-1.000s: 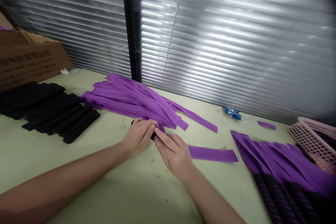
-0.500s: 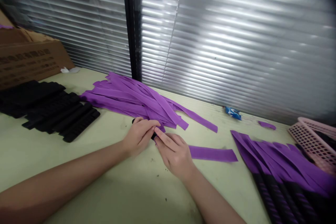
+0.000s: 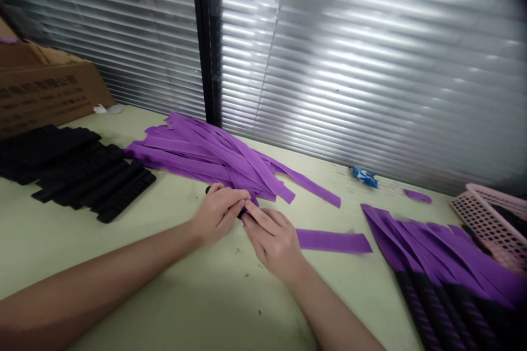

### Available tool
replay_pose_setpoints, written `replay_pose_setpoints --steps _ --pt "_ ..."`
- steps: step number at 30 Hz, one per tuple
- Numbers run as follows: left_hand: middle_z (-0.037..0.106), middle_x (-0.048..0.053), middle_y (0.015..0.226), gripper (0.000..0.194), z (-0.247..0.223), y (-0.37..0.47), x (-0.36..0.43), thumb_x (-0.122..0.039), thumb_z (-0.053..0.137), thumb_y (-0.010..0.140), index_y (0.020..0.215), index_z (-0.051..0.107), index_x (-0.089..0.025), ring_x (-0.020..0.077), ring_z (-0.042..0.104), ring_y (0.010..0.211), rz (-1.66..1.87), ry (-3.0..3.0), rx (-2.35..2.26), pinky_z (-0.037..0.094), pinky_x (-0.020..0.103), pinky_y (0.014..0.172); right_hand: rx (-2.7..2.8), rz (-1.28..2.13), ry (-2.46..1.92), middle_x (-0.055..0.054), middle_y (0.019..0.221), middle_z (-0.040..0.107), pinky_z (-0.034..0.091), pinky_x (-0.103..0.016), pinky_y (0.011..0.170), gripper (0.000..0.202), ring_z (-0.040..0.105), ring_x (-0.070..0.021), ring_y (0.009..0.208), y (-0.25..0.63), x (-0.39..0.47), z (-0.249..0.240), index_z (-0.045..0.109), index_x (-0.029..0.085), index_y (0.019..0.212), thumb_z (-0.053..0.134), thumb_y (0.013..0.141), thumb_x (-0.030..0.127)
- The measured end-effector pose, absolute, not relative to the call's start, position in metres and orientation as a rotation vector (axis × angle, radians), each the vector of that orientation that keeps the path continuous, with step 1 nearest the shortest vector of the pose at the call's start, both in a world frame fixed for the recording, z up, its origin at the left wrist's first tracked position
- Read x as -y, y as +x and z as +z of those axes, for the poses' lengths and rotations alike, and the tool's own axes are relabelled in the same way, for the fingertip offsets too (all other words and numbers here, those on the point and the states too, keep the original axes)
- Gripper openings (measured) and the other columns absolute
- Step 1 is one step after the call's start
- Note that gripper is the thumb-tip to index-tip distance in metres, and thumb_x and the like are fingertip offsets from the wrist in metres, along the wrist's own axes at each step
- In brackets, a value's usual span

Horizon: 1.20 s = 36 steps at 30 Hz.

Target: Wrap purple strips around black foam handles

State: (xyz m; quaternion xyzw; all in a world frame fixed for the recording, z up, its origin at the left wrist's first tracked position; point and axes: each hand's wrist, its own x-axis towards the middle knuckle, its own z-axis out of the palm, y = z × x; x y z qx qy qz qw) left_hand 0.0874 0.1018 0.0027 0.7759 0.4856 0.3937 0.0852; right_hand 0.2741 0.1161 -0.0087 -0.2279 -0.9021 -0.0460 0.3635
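Note:
My left hand [image 3: 218,214] is closed round a black piece [image 3: 241,212], whose dark end shows above the knuckles. Close beside it, my right hand [image 3: 274,238] has its fingers pressed on the same piece and on the inner end of a purple strip [image 3: 334,241]. That strip lies out to the right from under the hand. Just behind both hands is a heap of purple strips [image 3: 206,148]. The fingers hide most of the black piece and its contact with the strip.
Black pieces [image 3: 123,192] are piled at the left by a cardboard box [image 3: 53,93]. On the right are black pieces with purple strips [image 3: 448,258], a pink basket [image 3: 477,203], a blue packet [image 3: 364,177] and a purple scrap [image 3: 417,196]. Blinds [image 3: 349,66] stand behind the table [image 3: 185,296].
Both hands keep nearly the same place and hold. The whole view has shifted very slightly.

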Motion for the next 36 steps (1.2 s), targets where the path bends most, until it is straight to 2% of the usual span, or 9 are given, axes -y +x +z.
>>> replay_pose_setpoints --steps 9,13,23,34,36 --pt "0.072 0.000 0.087 0.025 -0.0021 0.0872 -0.1026 -0.023 0.035 0.098 0.105 0.059 -0.021 0.0135 0.061 0.069 1.229 2.303 -1.465 0.034 0.033 0.075 2.292 -0.013 -0.581 -0.004 0.131 0.060 0.056 -0.035 0.077 0.023 0.062 -0.0183 0.090 0.2742 -0.1175 -0.0112 0.070 0.019 0.108 0.053 0.093 0.016" --pt "0.072 0.000 0.088 0.024 -0.0037 0.0865 -0.1036 -0.020 0.036 0.098 0.102 0.060 -0.021 0.0134 0.061 0.070 1.227 2.333 -1.445 0.034 0.033 0.076 2.299 -0.019 -0.590 -0.004 0.129 0.062 0.056 -0.034 0.077 0.024 0.062 -0.0178 0.090 0.2749 -0.1177 -0.0122 0.070 0.020 0.108 0.052 0.093 0.017" --pt "0.072 0.001 0.088 0.028 -0.0026 0.0856 -0.1032 -0.025 0.034 0.099 0.111 0.059 -0.022 0.0131 0.061 0.071 1.167 2.373 -1.442 0.034 0.033 0.075 2.280 0.028 -0.621 -0.006 0.128 0.062 0.057 -0.034 0.078 0.025 0.063 -0.0182 0.092 0.2757 -0.1178 -0.0117 0.070 0.021 0.109 0.051 0.093 0.018" --pt "0.069 0.000 0.083 0.032 0.0030 0.0889 -0.1024 -0.029 0.032 0.099 0.093 0.062 -0.021 0.0138 0.056 0.069 1.087 2.271 -1.534 0.036 0.032 0.073 2.278 0.051 -0.629 -0.006 0.129 0.062 0.057 -0.033 0.076 0.024 0.063 -0.0173 0.088 0.2753 -0.1177 -0.0123 0.070 0.020 0.108 0.051 0.094 0.018" --pt "0.069 0.001 0.084 0.033 0.0021 0.0887 -0.1024 -0.030 0.032 0.099 0.095 0.063 -0.021 0.0144 0.056 0.070 1.085 2.272 -1.546 0.037 0.032 0.074 2.293 0.024 -0.634 -0.006 0.129 0.061 0.057 -0.033 0.075 0.024 0.064 -0.0170 0.087 0.2753 -0.1180 -0.0121 0.071 0.021 0.108 0.051 0.094 0.018"
